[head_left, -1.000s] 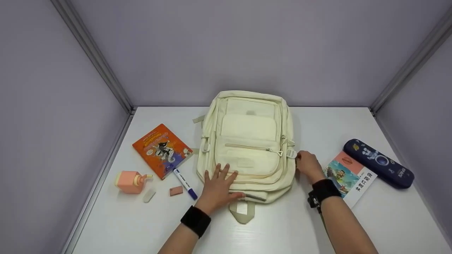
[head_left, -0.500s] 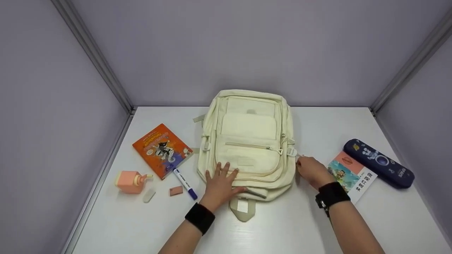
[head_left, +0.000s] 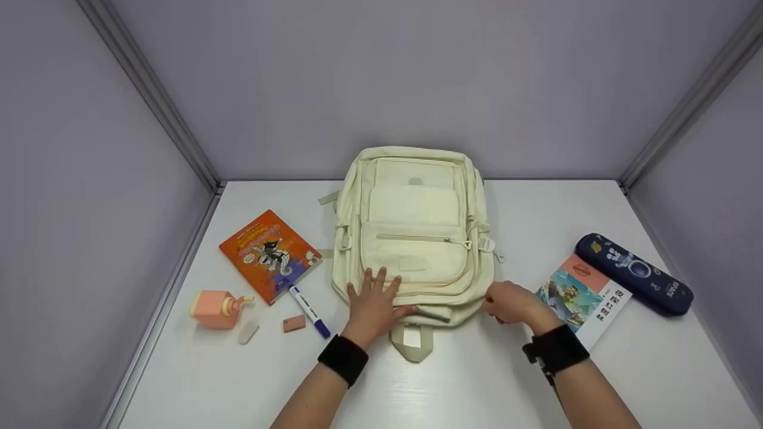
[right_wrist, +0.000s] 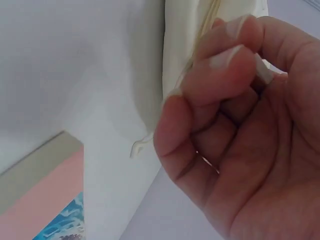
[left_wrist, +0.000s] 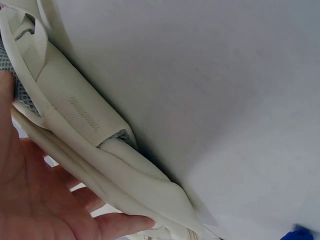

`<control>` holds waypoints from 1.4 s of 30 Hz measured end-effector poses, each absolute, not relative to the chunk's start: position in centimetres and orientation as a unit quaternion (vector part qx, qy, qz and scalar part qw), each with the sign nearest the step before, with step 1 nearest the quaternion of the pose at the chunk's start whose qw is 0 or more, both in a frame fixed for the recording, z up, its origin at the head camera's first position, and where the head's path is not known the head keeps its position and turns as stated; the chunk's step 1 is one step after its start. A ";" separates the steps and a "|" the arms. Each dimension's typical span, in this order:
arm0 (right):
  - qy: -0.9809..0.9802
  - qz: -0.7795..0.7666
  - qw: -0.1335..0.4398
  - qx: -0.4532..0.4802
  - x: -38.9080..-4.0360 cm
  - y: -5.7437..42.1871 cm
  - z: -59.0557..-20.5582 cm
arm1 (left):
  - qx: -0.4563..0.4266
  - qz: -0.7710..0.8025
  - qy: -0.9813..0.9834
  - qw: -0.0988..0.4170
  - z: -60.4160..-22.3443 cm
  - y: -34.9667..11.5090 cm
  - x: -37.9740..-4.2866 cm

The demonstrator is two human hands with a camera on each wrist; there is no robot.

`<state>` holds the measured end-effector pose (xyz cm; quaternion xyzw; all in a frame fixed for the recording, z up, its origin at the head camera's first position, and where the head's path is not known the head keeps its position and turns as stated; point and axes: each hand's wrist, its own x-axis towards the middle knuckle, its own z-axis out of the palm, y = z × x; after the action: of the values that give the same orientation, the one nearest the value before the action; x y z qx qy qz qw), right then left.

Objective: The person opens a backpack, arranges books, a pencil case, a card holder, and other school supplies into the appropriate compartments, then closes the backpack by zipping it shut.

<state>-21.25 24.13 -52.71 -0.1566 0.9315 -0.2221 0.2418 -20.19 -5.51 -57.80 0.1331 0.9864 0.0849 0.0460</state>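
A cream backpack (head_left: pixel 417 205) lies front side up on the white table, its carry handle (head_left: pixel 411 356) toward me. Fingers spread, my left hand (head_left: pixel 374 304) rests on the bag's lower left part. In the left wrist view its thumb and fingers lie along the cream fabric. My right hand (head_left: pixel 514 304) is at the lower right edge of the bag, fingers curled. A cream zipper pull (right_wrist: pixel 262 71) shows between thumb and fingers in the right wrist view, pinched there and mostly hidden. Another cord pull (head_left: pixel 499 257) lies loose by the side buckle (head_left: pixel 487 245).
An orange book (head_left: pixel 268 253), a white-and-blue marker (head_left: pixel 309 311), a pink eraser (head_left: pixel 294 323), a whitish oval piece (head_left: pixel 248 332) and a pink pump bottle (head_left: pixel 217 310) lie on the left. A picture-covered book (head_left: pixel 581 298) and a navy pencil case (head_left: pixel 635 273) lie on the right.
My right hand has moved down along the bag's right side toward me, leaving a loose cord pull near the buckle. The left hand stays on the bag, which sits slightly higher in view.
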 end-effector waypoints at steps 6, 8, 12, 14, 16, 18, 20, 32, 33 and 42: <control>0.922 -0.229 0.235 -0.207 -20.5 23.5 -52.8 | 0.143 0.087 0.985 0.045 -57.8 -5.9 -20.3; 0.914 -0.236 0.239 -0.229 -20.3 23.3 -52.8 | 0.150 0.086 0.984 0.044 -57.7 -6.1 -20.3; 0.892 -0.262 0.246 -0.273 -19.8 22.9 -52.8 | 0.162 0.091 0.982 0.037 -57.6 -6.3 -20.5; 0.887 -0.268 0.243 -0.287 -19.6 22.5 -52.7 | 0.168 0.096 0.980 0.034 -57.6 -6.3 -20.6; 0.884 -0.272 0.238 -0.297 -19.4 22.1 -52.7 | 0.173 0.096 0.980 0.032 -57.6 -6.3 -20.9; 0.883 -0.267 0.235 -0.307 -19.2 21.6 -52.6 | 0.175 0.092 0.980 0.036 -57.5 -6.3 -21.0; 0.881 -0.264 0.233 -0.316 -19.0 21.1 -52.6 | 0.174 0.087 0.980 0.040 -57.6 -6.3 -21.2; 0.895 -0.253 0.152 -0.334 -18.0 19.0 -53.0 | 0.163 0.067 0.984 0.008 -57.8 -5.9 -21.3; 0.898 -0.250 0.140 -0.335 -17.9 18.8 -53.1 | 0.162 0.069 0.984 0.005 -57.8 -5.8 -21.3; 0.911 -0.261 0.095 -0.304 -18.0 17.7 -53.7 | 0.158 0.045 0.986 -0.016 -57.9 -5.6 -21.2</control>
<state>-17.98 17.72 -53.72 -0.3045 0.9112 -0.2607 0.0949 -21.18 -5.63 -57.93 0.1576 0.9864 0.0446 -0.0164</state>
